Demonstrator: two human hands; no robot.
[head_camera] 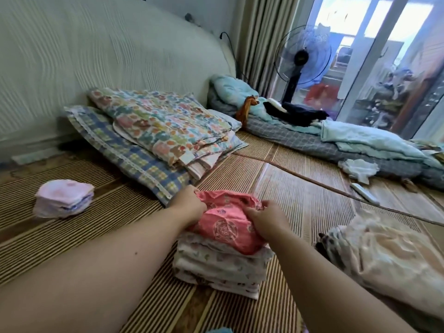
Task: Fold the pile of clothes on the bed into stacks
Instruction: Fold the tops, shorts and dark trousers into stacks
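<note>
Where both forearms meet, coral-pink printed garment (225,219) lies crumpled atop stack of folded pale printed clothes (221,267) on striped woven bed mat (96,236). Left hand (189,205) grips its far left edge; right hand (266,222) pinches its right side, fingertips buried in cloth. Blurred cream fabric heap (384,255), right, cut off by frame edge.

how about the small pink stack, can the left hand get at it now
Probably yes: only bare mat lies before the small pink stack, though the left hand grips the coral garment and must let go.
</note>
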